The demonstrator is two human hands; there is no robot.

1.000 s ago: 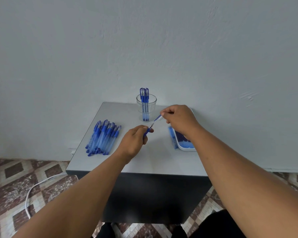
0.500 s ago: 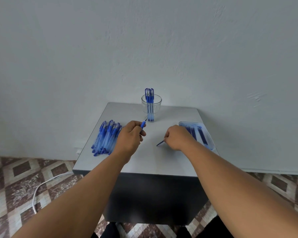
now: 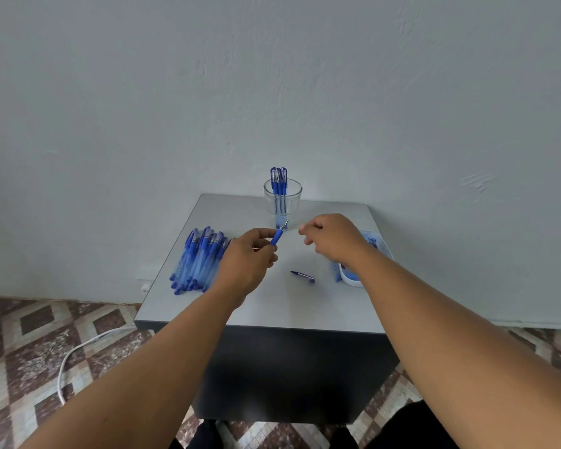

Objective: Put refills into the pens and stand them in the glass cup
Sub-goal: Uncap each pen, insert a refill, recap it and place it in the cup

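Freed of the cap (image 3: pixel 302 276) now lying on the bench (image 3: pixel 272 306), my right hand (image 3: pixel 332 239) reaches loosely curled and empty toward the pen (image 3: pixel 277 236) pinched in my left hand (image 3: pixel 246 262), a few pens standing in the glass cup (image 3: pixel 282 202) and a pile (image 3: pixel 198 260) unfilled.

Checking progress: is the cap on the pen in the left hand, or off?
Off. The pen in the left hand shows its bare tip; a cap lies on the table.

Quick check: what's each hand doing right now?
Left hand: closed, fingers gripping a blue pen, tip up.
Right hand: fingers loosely curled, apparently holding nothing.
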